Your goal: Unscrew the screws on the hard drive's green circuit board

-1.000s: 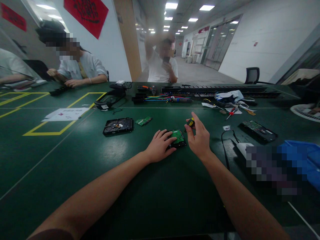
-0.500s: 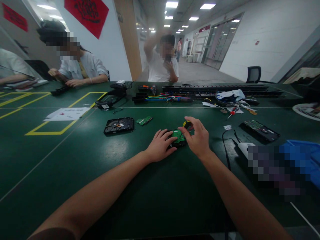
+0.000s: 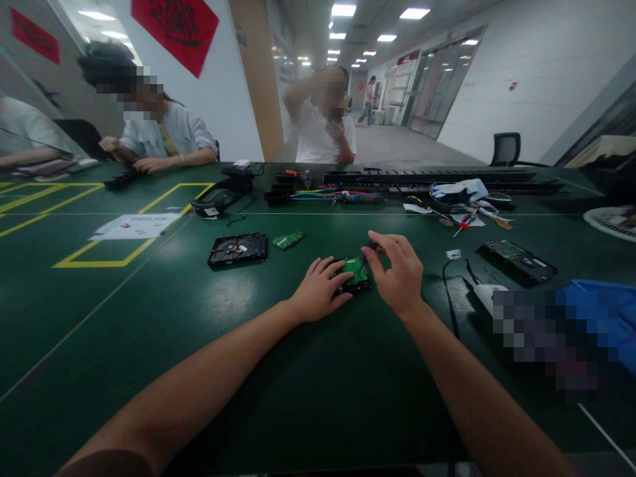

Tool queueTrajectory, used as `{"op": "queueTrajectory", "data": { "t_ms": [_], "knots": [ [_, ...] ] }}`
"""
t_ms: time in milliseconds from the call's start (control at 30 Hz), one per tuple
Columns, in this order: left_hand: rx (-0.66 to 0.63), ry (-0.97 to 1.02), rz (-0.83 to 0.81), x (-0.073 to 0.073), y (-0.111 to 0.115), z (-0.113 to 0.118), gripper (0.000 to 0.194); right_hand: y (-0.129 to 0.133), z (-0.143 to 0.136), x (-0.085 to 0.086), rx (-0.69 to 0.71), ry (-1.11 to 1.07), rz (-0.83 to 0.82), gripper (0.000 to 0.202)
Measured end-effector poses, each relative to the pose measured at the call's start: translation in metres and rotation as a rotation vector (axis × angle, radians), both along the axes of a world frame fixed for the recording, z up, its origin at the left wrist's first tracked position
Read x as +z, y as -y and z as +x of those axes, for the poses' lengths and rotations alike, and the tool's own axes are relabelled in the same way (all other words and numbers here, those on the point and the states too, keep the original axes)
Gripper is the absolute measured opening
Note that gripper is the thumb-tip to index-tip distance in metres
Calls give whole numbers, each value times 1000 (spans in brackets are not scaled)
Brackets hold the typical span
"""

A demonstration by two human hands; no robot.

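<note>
My left hand lies across a hard drive, fingers spread over its green circuit board and thumb along the near side. In my right hand a small screwdriver is pinched between thumb and fingers. Its yellow and black handle is mostly hidden by the fingers, and the shaft slants down toward the board's right side. Whether the tip sits in a screw is too small to tell. Left of these, a second hard drive rests beside a loose green circuit board.
A third hard drive lies at right, near a blue bin. Behind are a red screwdriver, coloured cables, long black rails and a black headset-like device. Across the green table sit co-workers.
My right hand has turned and shifted slightly right, so its fingers now cover more of the screwdriver handle. My left hand stays on the hard drive. A distant person has walked right.
</note>
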State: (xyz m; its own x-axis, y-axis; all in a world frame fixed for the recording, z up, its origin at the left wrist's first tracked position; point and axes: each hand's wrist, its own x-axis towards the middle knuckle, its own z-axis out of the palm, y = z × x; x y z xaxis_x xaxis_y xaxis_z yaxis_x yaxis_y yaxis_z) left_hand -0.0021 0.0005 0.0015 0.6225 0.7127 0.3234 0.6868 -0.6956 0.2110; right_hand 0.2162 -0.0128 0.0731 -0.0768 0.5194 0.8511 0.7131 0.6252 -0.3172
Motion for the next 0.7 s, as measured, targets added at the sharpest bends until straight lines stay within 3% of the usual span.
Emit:
{"op": "queueTrajectory", "data": {
  "t_ms": [267, 467, 700],
  "knots": [
    [4, -12, 7, 1, 1, 1, 54, -3, 1, 3, 34, 4, 30, 35],
    [4, -13, 13, 2, 1, 0, 55, -6, -1, 2, -47, -67, 31, 21],
    [8, 3, 1, -1, 0, 0, 55, -1, -2, 9, 122, 54, -31, 35]
  ]
}}
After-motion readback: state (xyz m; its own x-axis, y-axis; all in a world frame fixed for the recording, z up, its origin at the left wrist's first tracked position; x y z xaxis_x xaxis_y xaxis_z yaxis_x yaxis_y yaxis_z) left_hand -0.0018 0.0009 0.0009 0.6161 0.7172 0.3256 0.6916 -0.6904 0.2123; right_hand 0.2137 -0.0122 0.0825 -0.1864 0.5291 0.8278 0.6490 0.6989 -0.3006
